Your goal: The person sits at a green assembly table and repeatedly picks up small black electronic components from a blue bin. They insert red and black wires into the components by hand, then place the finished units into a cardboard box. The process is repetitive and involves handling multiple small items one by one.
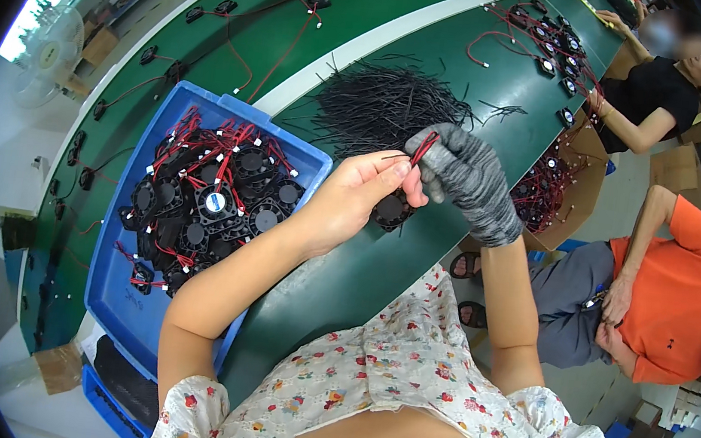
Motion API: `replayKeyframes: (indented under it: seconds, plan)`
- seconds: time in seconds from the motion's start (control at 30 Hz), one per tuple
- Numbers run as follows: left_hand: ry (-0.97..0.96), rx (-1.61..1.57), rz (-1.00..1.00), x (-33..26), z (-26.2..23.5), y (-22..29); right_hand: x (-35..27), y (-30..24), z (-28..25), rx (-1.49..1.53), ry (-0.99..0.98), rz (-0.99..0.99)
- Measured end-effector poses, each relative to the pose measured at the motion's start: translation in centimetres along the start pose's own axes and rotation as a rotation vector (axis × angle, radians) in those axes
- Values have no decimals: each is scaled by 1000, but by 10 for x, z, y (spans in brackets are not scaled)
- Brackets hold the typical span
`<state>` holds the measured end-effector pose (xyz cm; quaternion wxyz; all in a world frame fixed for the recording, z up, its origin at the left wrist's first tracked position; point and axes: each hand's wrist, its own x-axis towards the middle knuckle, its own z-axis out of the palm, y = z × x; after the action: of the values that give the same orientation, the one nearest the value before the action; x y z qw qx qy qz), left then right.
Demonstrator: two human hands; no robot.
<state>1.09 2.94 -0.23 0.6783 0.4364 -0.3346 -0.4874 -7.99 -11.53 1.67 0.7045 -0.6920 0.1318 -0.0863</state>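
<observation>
The green belt [436, 73] runs from lower left away to the upper right, and everything sits by it. On its left part lies a blue tray [114, 279] heaped with small black fans trailing red and black leads. Beyond the tray, mid-belt, is a loose pile of black ties [381, 101]. At the belt's far right end more fans [556, 48] lie spread out, and a cardboard box [570, 192] of fans stands off the belt's right edge, where two other people sit.

Over the belt, just right of the tray, the bare left hand [353, 198] is closed around a fan [392, 211], which hangs under the fingertips. The gloved right hand [463, 176] is pinched shut on the fan's wires [422, 147]. The wires' long axis rises from the fan up and slightly right into the glove; the fan's flat face seems turned toward the camera, though it is half hidden.

To do this well, I judge the left hand should keep the fan steady while the right keeps the leads taut and together, gripped close to the fold so the bundle stays neat.
</observation>
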Motion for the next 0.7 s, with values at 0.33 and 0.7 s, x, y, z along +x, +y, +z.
replayKeyframes:
  seconds: [0.33,0.7]
  plan:
    - [50,5,-12,1,-1,1,-13,-6,2,-266,-6,-82]
    - [2,-159,-131,0,-2,3,-9,5,5,78,-55,-49]
